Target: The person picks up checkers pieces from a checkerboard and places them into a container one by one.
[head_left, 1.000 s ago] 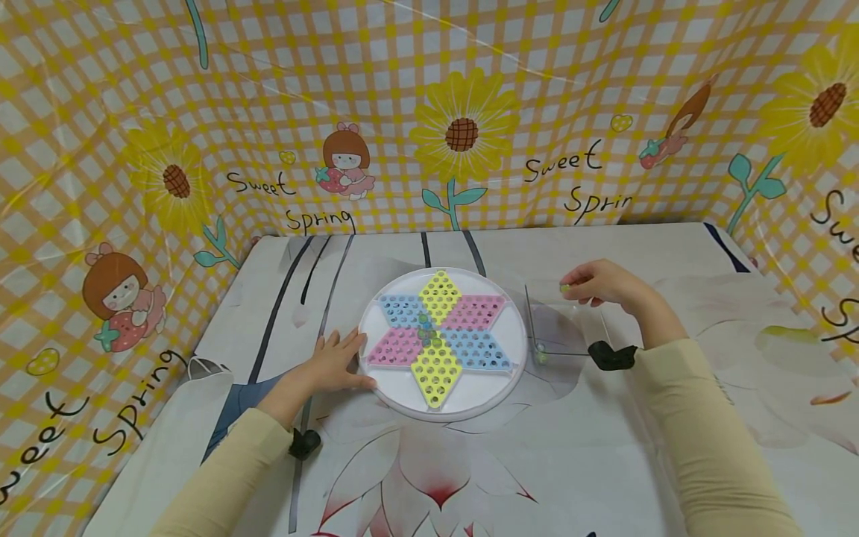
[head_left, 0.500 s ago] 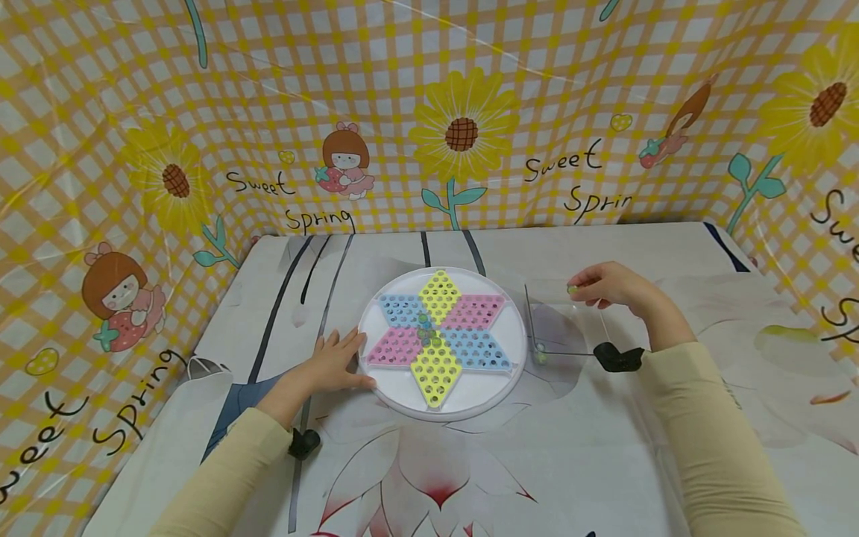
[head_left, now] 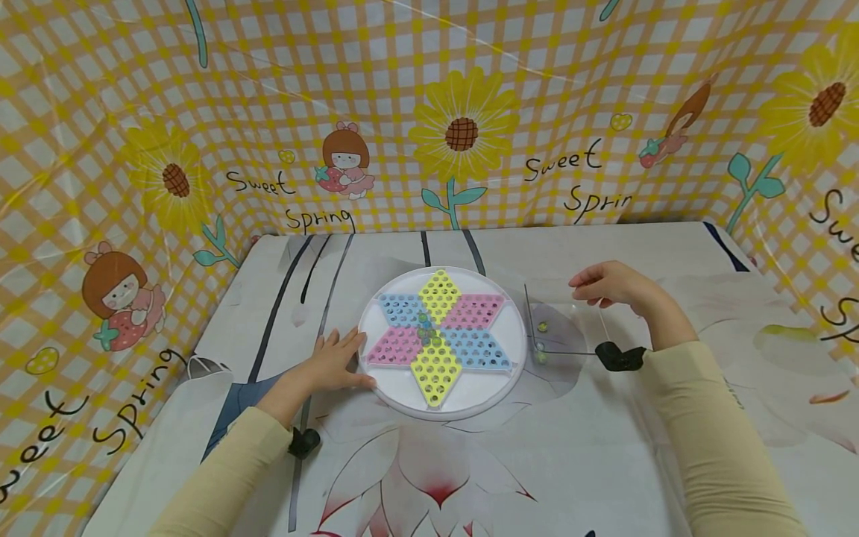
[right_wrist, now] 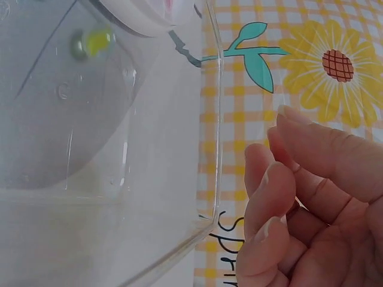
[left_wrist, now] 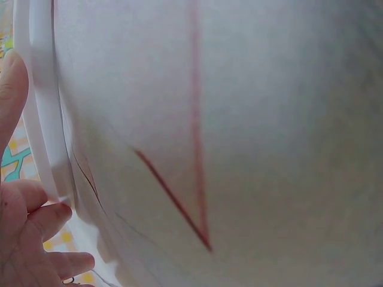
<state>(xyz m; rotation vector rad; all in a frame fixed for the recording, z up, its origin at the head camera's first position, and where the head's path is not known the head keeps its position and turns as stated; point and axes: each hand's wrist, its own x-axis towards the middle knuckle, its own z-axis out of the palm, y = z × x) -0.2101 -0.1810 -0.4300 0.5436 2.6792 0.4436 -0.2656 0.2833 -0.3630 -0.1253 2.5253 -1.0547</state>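
My left hand lies with spread, straight fingers against the left rim of a round white Chinese checkers board. Thumb and fingers meet that rim in the left wrist view too. Several green and blue marbles cluster near the board's middle. To the right stands a clear plastic box. Inside it shows a yellow-green marble, blurred in the right wrist view, with another green marble near the front wall. At the box's far right side hovers my right hand, fingers loosely bent, thumb apart, holding nothing.
A white printed cloth covers the table. Checked yellow fabric hangs around the back and sides. On the left, a white item with a loop lies beside dark blue cloth.
My right hand has moved slightly right and let go of the marble it pinched, which now shows inside the clear box. My left hand and the board have stayed put.
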